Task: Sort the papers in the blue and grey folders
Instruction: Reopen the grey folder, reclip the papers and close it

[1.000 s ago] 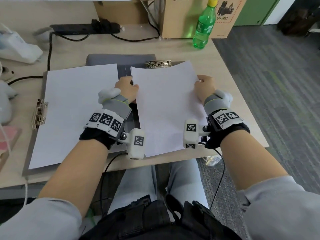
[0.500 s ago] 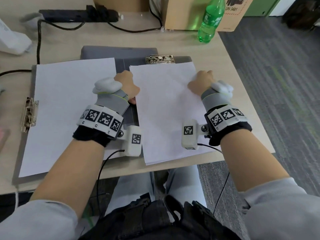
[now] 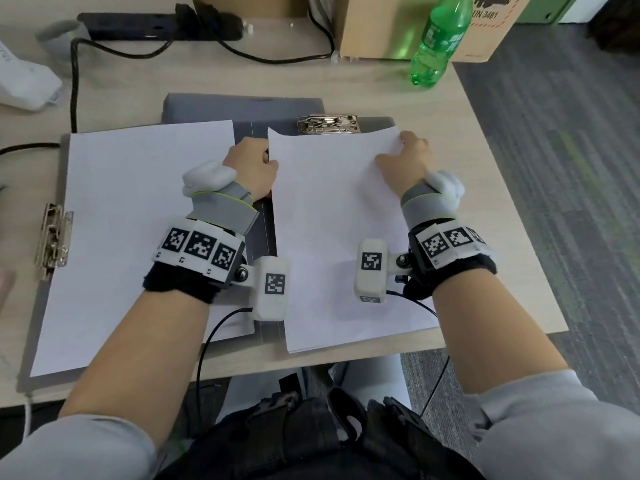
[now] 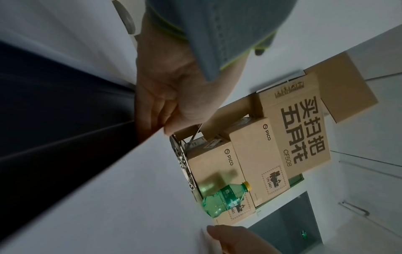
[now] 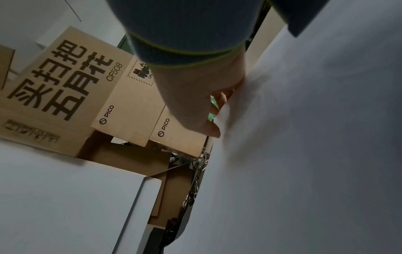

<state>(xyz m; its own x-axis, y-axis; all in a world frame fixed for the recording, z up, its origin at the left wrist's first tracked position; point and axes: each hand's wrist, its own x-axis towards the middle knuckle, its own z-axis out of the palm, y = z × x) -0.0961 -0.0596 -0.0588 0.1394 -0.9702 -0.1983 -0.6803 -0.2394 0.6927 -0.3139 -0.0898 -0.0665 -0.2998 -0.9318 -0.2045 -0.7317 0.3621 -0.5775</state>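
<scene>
A right stack of white paper (image 3: 332, 237) lies on a dark folder (image 3: 265, 244), its top edge just below the folder's metal clip (image 3: 328, 123). My left hand (image 3: 256, 164) pinches the stack's left edge near the top, thumb (image 4: 174, 120) on the sheet. My right hand (image 3: 405, 157) holds the upper right corner, thumb (image 5: 208, 127) on top and the other fingers behind the edge. A left stack of paper (image 3: 138, 237) lies on a grey clipboard folder (image 3: 45, 306), whose clip (image 3: 52, 237) is at its left side.
A green bottle (image 3: 440, 39) and cardboard boxes (image 3: 381, 26) stand at the back right. A black power strip (image 3: 156, 26) and cable (image 3: 72, 81) lie at the back left. The desk's right edge (image 3: 519, 202) is close to my right hand. A grey flap (image 3: 242, 105) lies behind the stacks.
Both hands have slid up the right stack toward its top corners. The stack's top edge has come down off the clip and now lies just below it.
</scene>
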